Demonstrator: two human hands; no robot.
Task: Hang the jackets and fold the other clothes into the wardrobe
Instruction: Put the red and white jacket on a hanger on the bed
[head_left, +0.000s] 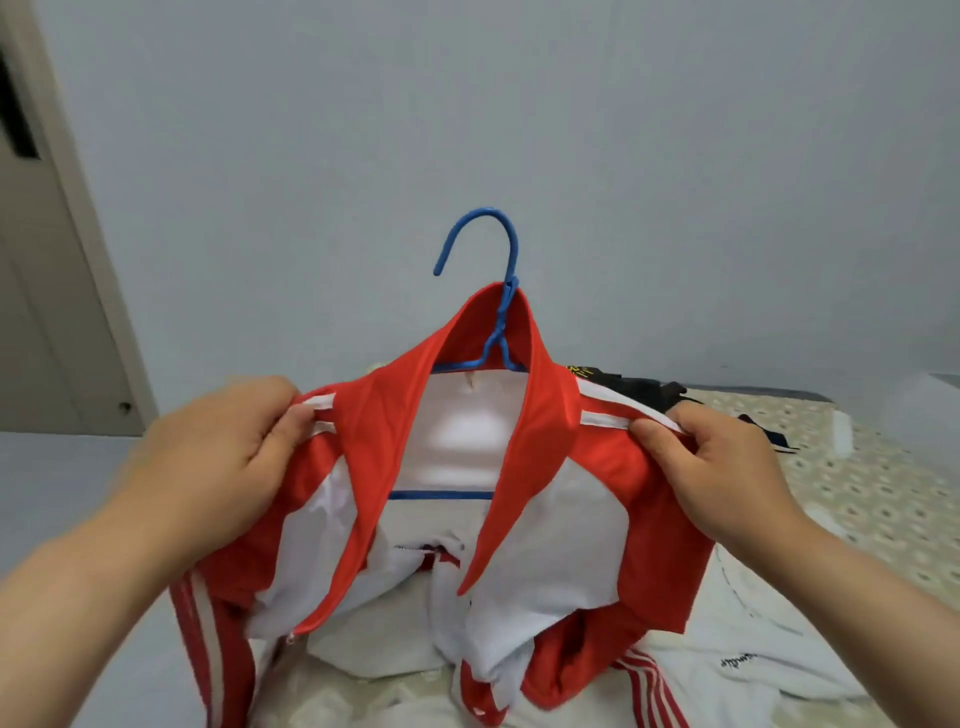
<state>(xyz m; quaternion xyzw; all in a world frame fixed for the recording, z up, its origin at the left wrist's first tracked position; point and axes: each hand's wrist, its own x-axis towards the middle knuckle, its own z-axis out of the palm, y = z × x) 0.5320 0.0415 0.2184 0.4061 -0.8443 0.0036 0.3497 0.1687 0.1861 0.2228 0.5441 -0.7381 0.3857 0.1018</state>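
Note:
A red and white track jacket (566, 452) with white sleeve stripes hangs on a blue plastic hanger (496, 312), held up in front of me over the bed. The hanger's hook rises above the red collar; its lower bar shows inside the open front. My left hand (234, 441) pinches the jacket's left shoulder at the white stripes. My right hand (711, 467) grips the right shoulder seam. The jacket's zip is open and its lower part rests on the bed.
A white garment (769, 649) with small black lettering lies on the bed at lower right. Dark clothes (639, 389) lie at the back of the patterned bedspread (883, 509). A door (47, 312) stands at the left against the pale wall.

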